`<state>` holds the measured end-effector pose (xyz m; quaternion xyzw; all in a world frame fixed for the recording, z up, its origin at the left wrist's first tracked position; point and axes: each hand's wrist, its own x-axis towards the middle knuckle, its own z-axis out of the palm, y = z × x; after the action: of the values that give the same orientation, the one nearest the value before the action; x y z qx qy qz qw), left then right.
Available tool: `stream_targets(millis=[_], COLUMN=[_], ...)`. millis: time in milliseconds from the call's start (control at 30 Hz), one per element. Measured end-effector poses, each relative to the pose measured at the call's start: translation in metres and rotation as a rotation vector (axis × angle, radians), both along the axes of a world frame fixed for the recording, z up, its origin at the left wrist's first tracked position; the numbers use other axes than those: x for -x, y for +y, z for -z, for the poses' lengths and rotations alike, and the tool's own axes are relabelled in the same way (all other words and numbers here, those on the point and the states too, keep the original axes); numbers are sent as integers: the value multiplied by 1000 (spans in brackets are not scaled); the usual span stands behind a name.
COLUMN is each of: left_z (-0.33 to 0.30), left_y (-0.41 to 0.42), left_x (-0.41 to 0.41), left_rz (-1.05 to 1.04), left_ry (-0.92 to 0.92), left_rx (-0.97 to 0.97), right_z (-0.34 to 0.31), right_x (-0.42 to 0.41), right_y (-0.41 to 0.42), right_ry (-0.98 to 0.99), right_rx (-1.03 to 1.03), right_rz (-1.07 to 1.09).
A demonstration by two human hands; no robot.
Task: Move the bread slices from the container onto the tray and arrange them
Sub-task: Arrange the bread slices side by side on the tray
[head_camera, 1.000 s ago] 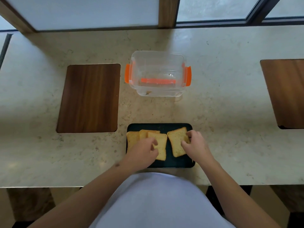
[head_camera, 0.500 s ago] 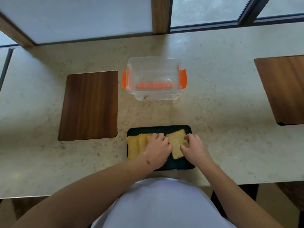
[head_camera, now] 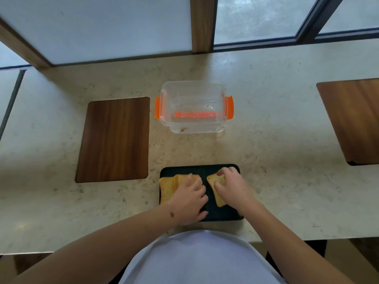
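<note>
A dark tray (head_camera: 182,170) lies at the near edge of the counter with golden bread slices on it. Overlapping slices (head_camera: 167,186) sit on its left half, and my left hand (head_camera: 189,198) rests flat on them with fingers spread. A single slice (head_camera: 217,196) lies on the right half, tilted, and my right hand (head_camera: 232,186) presses on it with fingertips on its far edge. The clear container (head_camera: 193,107) with orange clips stands beyond the tray and holds only crumbs.
A wooden board (head_camera: 114,139) is set into the stone counter (head_camera: 276,152) to the left of the container, and another wooden board (head_camera: 354,119) lies at the far right. Window frames run along the back edge.
My left hand has slid over the left slices and now covers them. My right hand has moved up over the right slice, which sits apart from the left group.
</note>
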<state>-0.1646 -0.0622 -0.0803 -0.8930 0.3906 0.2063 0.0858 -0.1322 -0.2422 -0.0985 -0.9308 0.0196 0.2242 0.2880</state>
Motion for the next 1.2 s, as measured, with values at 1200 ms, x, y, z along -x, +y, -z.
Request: stream_targets(millis=[1200], left_z=[-6], left_y=[78], left_x=[39], left_rz=[-1784], left_ry=[612], left_rx=[793], right_z=[2], right_x=[21], right_y=[99], right_ry=[506], right_rx=[-412], right_rz=[215])
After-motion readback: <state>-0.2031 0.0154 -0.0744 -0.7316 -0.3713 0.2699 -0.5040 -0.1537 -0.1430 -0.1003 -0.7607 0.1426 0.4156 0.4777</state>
